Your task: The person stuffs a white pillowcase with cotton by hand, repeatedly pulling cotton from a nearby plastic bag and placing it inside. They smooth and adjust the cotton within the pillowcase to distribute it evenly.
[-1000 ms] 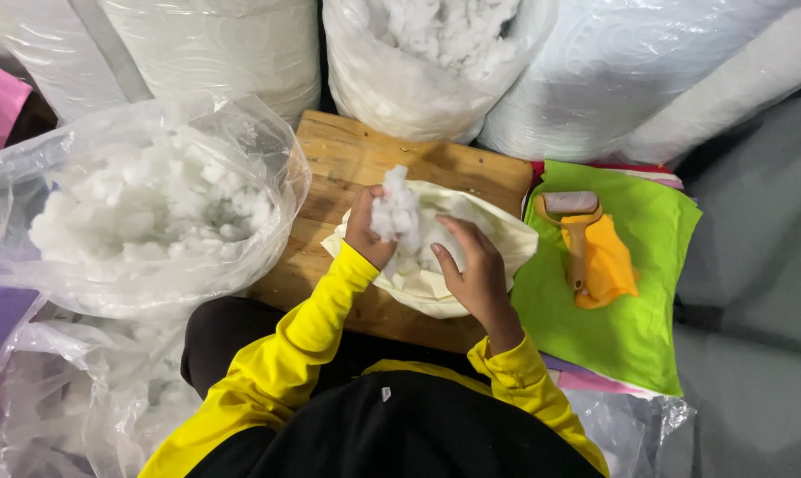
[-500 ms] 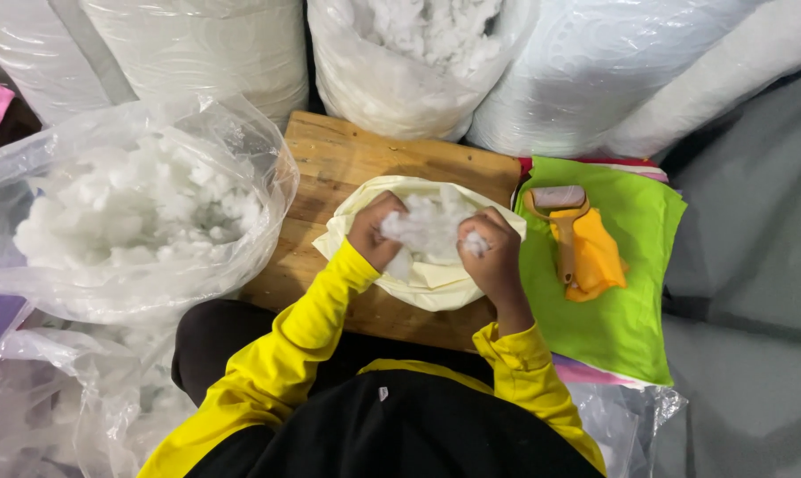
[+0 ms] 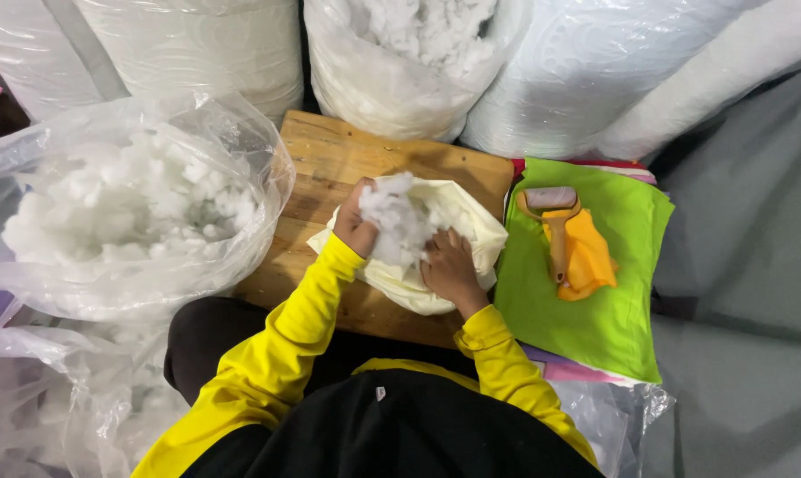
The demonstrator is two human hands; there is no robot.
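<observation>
At the near edge of the wooden board (image 3: 329, 168), the right hand (image 3: 451, 265) presses flat on the cream fabric cover (image 3: 471, 221). The left hand (image 3: 356, 221) grips white fibre stuffing (image 3: 398, 217); better push it deep, evenly.

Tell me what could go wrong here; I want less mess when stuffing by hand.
The white stuffing bulges above the mouth of the cream fabric cover, gripped only by the left hand, so tufts could spill onto the wooden board. The right hand presses the cover near the board's front edge; it might slide off. The clear bag of stuffing gapes open beside the left sleeve, which could snag it.
</observation>
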